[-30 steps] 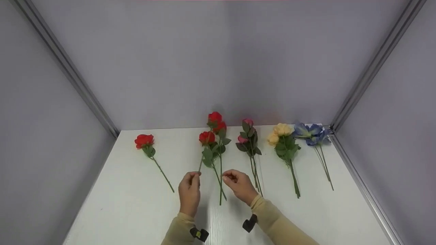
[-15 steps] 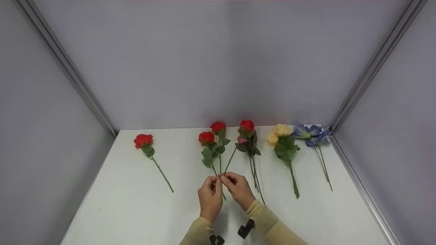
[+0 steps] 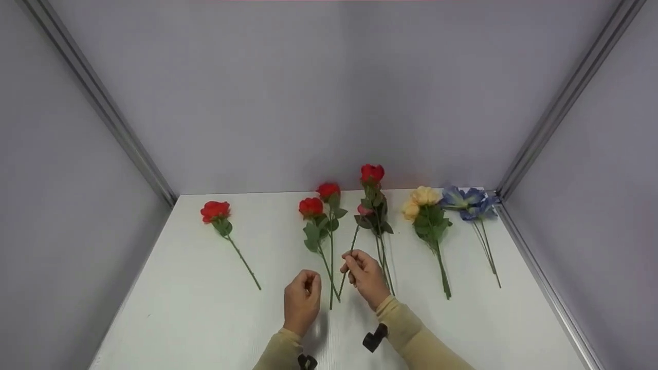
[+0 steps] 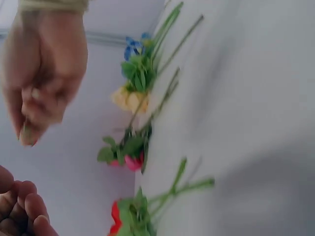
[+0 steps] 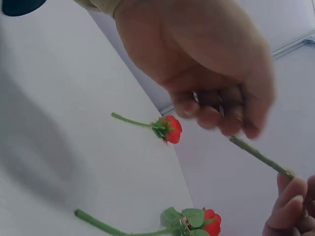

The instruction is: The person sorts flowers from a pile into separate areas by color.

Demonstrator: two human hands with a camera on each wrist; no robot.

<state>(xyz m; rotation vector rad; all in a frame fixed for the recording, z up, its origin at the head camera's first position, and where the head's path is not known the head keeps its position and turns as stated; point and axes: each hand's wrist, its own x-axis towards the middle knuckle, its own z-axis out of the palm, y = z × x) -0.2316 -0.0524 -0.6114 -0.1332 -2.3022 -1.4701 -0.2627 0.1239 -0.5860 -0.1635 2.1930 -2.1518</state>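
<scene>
In the head view my right hand pinches the thin stem of a red rose. Its bloom overlaps the pink roses lying behind, and the lower stem slants down toward the left. Left of that stem, my left hand hovers over the table with loosely bent fingers and nothing in them. The right wrist view shows the left hand just off the cut end of the stem. Two more red roses lie with crossed stems between and beyond the hands.
A single red rose lies apart on the left of the white table. Cream roses and blue flowers lie to the right. Grey panels enclose the back and sides.
The left hand carried the red rose rightward to the right hand, which took its stem. Now the left hand has let go and drawn back left, while the right hand holds the rose.
</scene>
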